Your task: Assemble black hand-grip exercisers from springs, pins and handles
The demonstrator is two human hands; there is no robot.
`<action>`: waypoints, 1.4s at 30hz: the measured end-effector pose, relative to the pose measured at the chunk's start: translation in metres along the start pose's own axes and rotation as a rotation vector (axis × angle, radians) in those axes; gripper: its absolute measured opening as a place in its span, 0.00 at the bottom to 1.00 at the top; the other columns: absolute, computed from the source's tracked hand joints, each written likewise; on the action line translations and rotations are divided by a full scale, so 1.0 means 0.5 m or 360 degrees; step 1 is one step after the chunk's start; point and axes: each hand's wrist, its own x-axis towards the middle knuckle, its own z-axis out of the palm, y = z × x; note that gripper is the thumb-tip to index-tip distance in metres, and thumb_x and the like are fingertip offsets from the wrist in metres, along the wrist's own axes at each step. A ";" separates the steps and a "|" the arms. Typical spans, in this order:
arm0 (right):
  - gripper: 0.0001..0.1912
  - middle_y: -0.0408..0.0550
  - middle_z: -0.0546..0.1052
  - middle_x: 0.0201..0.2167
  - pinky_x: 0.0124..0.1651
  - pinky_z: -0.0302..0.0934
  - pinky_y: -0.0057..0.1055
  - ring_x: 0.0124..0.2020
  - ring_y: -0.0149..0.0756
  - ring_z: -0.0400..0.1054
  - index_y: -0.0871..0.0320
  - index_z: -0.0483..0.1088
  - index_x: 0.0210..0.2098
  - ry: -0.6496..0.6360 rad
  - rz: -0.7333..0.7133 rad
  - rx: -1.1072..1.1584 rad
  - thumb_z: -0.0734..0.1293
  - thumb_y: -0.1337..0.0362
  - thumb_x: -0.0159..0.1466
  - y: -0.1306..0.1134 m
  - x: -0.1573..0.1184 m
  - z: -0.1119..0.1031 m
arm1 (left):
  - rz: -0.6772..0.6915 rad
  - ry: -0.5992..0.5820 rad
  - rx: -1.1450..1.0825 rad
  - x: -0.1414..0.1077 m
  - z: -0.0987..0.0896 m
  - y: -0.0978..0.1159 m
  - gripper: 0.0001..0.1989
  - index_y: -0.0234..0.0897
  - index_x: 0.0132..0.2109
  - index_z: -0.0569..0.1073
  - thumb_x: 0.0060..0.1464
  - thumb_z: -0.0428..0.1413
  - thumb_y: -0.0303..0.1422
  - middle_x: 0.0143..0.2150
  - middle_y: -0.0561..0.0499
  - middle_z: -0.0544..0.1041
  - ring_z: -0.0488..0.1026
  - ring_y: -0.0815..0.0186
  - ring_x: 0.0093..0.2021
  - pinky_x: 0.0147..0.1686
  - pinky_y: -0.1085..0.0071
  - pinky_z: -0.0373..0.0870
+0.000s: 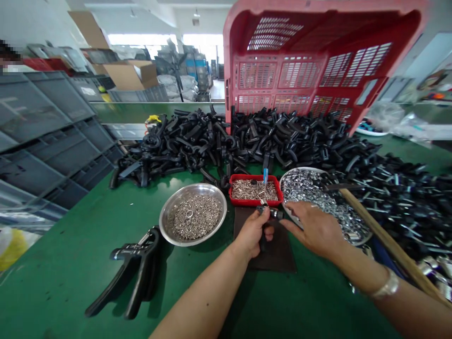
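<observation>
My left hand [252, 234] is closed around a black hand-grip handle [263, 241], with a shiny metal piece and a dark knob [278, 214] at its upper end. My right hand [314, 228] is just right of the knob, thumb and fingers apart around its end; whether they touch it I cannot tell. Beneath both lies a dark mat [271, 259]. Behind it, a red tray [242, 202] holds small metal pins and a blue-handled tool [265, 175]. Assembled hand grip strengtheners [136, 266] with springs lie at the left.
A steel bowl [164, 228] of small metal pins stands left of the mat. Another bowl [282, 181] at right holds shiny metal parts, with a wooden-handled hammer [381, 233] across it. Black handles [197, 141] are heaped behind, under a tipped red crate [233, 56]. Grey crates [45, 108] stand left.
</observation>
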 end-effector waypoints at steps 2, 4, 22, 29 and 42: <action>0.24 0.51 0.75 0.28 0.29 0.56 0.29 0.29 0.37 0.69 0.59 0.68 0.32 -0.0049 0.0003 0.0019 0.48 0.52 0.64 -0.002 -0.002 0.003 | -0.0020 0.0004 0.0015 0.000 0.000 0.001 0.20 0.35 0.33 0.60 0.42 0.59 0.45 0.26 0.58 0.61 0.54 0.81 0.16 0.15 0.82 0.47; 0.28 0.48 0.73 0.21 0.27 0.56 0.27 0.24 0.33 0.67 0.57 0.67 0.25 -0.0180 0.0073 0.0142 0.43 0.56 0.66 -0.005 -0.006 0.007 | -0.0017 0.0032 0.0035 0.001 -0.001 0.001 0.20 0.36 0.33 0.60 0.42 0.59 0.45 0.25 0.59 0.60 0.54 0.81 0.16 0.14 0.82 0.47; 0.26 0.38 0.56 0.10 0.16 0.45 0.25 0.12 0.27 0.49 0.56 0.55 0.18 -0.0981 0.0532 0.1499 0.42 0.52 0.64 -0.034 -0.042 0.024 | 0.0317 0.0120 0.0968 -0.014 0.014 0.012 0.21 0.34 0.33 0.67 0.32 0.65 0.39 0.27 0.55 0.69 0.63 0.74 0.25 0.25 0.77 0.59; 0.19 0.55 0.73 0.31 0.34 0.58 0.35 0.32 0.40 0.67 0.61 0.64 0.36 -0.0114 0.0106 0.0456 0.53 0.52 0.62 -0.009 -0.085 0.005 | -0.0024 -0.0040 0.1076 -0.020 0.013 0.006 0.20 0.35 0.32 0.65 0.41 0.57 0.48 0.20 0.58 0.64 0.55 0.76 0.16 0.15 0.79 0.50; 0.18 0.54 0.73 0.33 0.40 0.61 0.38 0.36 0.38 0.67 0.60 0.68 0.36 -0.0145 0.0072 0.0817 0.52 0.57 0.63 -0.033 -0.064 0.024 | 0.0380 -0.0299 0.2585 -0.049 -0.018 0.086 0.21 0.36 0.31 0.71 0.37 0.58 0.50 0.26 0.51 0.73 0.68 0.65 0.26 0.24 0.74 0.58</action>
